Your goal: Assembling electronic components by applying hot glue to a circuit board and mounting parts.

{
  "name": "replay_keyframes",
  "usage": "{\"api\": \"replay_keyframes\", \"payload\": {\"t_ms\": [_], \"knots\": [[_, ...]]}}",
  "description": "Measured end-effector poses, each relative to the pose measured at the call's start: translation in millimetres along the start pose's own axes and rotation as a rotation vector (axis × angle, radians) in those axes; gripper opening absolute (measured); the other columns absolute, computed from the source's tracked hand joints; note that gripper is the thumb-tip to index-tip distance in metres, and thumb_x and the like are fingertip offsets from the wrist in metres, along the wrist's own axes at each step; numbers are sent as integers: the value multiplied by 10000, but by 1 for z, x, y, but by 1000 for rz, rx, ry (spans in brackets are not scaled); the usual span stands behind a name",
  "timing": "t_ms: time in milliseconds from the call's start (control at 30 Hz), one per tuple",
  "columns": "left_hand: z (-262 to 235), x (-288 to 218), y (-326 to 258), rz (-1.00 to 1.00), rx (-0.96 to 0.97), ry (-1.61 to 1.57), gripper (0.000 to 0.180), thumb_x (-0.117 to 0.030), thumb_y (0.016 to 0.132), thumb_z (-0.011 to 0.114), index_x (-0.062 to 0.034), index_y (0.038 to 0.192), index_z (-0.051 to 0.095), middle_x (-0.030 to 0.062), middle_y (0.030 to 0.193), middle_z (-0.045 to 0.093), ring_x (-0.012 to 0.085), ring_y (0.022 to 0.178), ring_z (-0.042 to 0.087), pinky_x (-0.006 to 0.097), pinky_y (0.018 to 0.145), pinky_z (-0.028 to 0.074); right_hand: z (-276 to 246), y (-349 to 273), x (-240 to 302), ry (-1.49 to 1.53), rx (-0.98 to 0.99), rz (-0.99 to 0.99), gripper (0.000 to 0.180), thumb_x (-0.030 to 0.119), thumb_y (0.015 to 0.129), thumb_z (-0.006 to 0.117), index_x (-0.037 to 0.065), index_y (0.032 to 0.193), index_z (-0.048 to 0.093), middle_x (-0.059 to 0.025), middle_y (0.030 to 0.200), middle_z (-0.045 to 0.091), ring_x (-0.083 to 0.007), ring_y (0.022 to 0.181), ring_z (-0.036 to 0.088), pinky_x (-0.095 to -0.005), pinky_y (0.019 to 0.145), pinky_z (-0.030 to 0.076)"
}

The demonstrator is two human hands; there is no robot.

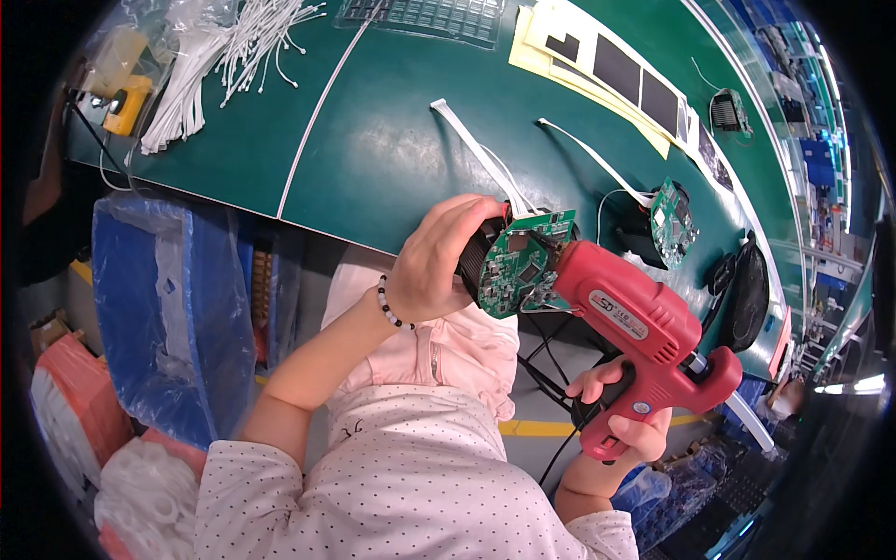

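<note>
The right hand [644,437] grips 1 red glue gun [630,303] by its handle, its palm mostly hidden; 1 pale glue stick [751,422] juts from the gun's back. The left hand [434,257], with 1 beaded bracelet [384,303] at its wrist, is closed around the black housing [474,268] of 1 green circuit board [509,275], some fingertips out of sight. This board, held between the hands, is partly rounded and crowded with small chips; the gun's dark nozzle overlaps it, so whether they touch cannot be told. Left of the left hand stands 1 blue bin [140,327], covered by clear plastic. Beyond the gun, on the green table [373,177], sits 1 similar board [670,224]; 2 white flat cables show, 1 per assembly. Farther beyond the right hand lie yellow and black sheets [607,70], overlapping too much to count, and 1 small distant board [733,114]. Far beyond the left hand are white cable ties [266,37], too tangled to count, and clear tray material [429,19], cut off above.
</note>
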State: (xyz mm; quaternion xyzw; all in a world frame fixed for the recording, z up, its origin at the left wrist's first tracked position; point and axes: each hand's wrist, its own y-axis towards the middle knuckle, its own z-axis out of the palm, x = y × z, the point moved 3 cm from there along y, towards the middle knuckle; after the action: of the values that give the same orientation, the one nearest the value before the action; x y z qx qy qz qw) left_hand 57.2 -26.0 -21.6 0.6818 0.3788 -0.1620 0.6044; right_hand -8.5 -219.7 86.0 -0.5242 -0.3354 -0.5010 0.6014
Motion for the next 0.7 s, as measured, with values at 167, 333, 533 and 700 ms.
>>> {"api": "replay_keyframes", "payload": {"t_ms": [167, 333, 533, 700], "knots": [[1, 2, -1, 48, -37, -21, 762, -24, 570, 725, 26, 1228, 344, 149, 1090, 540, 322, 1000, 519, 374, 844, 432, -1, 2, 0, 10, 19, 5, 545, 88, 504, 581, -133, 976, 423, -194, 813, 511, -313, 684, 564, -476, 637, 492], [1, 1, -1, 44, -22, -6, 782, -15, 567, 725, 21, 1241, 329, 156, 1087, 540, 328, 992, 523, 379, 839, 437, 0, 2, -1, 8, 40, 5, 538, 93, 513, 586, -134, 973, 423, -193, 818, 509, -312, 682, 563, -478, 641, 490], [1, 2, -2, 55, -29, -6, 782, -19, 571, 723, 18, 1244, 326, 160, 1090, 536, 332, 992, 522, 383, 841, 436, 4, 3, -1, 21, 32, 4, 540, 98, 496, 587, -138, 955, 426, -199, 795, 507, -314, 666, 562, -479, 628, 490], [2, 3, -2, 62, -27, -22, 790, -24, 572, 722, 17, 1249, 318, 163, 1094, 532, 335, 992, 522, 386, 842, 435, 8, 3, 0, -17, 2, 27, 533, 99, 489, 580, -149, 936, 429, -208, 739, 501, -322, 645, 561, -479, 620, 489]]}}
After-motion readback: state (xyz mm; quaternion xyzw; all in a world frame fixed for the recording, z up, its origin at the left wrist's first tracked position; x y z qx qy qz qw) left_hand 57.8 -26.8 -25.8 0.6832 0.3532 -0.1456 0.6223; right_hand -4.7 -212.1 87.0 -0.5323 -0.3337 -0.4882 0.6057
